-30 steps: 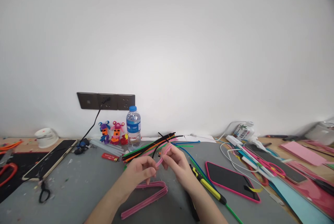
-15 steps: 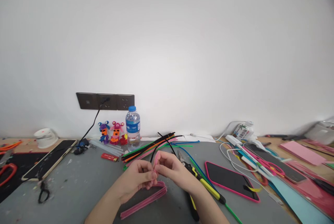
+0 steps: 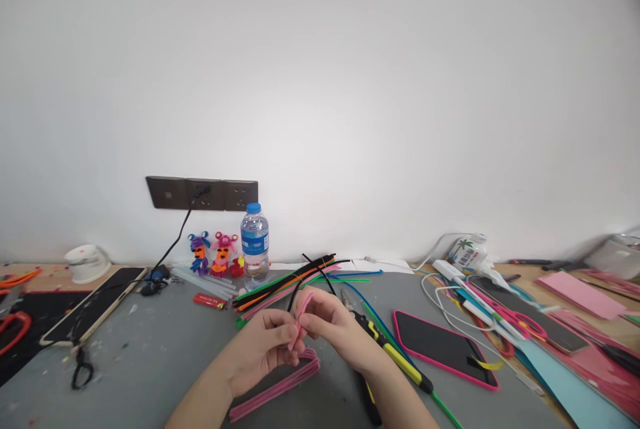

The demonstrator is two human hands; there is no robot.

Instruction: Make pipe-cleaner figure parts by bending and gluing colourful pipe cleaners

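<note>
Drawn closer together than a second ago, the left hand (image 3: 263,347) and right hand (image 3: 334,326) both pinch the pink strip (image 3: 303,305) above the table (image 3: 150,372), apparently so each steadies it for the other, the pink bundle (image 3: 280,390) lying near.

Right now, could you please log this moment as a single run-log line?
left hand: holding pink strip | right hand: holding same strip | on grey surface: folded pink bundle | near right hand: yellow-black pliers
</note>
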